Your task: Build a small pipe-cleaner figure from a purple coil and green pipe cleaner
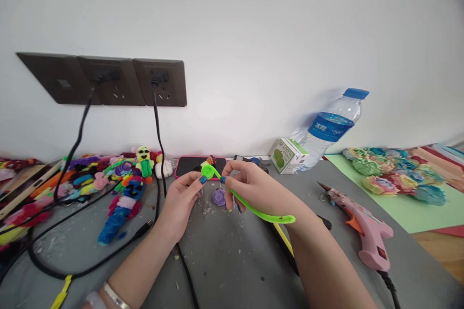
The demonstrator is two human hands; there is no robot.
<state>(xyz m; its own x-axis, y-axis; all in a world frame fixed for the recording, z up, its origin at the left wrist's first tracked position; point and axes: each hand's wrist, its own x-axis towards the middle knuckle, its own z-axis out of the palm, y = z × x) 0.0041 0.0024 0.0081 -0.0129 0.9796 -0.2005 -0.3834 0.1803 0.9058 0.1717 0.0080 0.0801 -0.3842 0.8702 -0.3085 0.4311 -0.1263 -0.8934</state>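
Note:
A bright green pipe cleaner (266,216) is wound into a flat coil at one end. My left hand (184,198) pinches that coil between thumb and fingers. My right hand (242,186) grips the strand just right of the coil, and the long tail runs out beneath the hand toward the right wrist. On the grey table (221,265), between and just below the hands, lies a small purple coil (218,197). A phone with a pink edge (186,166) lies behind my left hand.
Colourful pipe-cleaner figures (123,207) and black cables (83,273) cover the left side. A bottle (331,128) and juice carton (286,156) stand by the wall. At right are a pink glue gun (369,231) and paper flowers (402,178). A yellow-and-black tool (283,240) lies under my right forearm.

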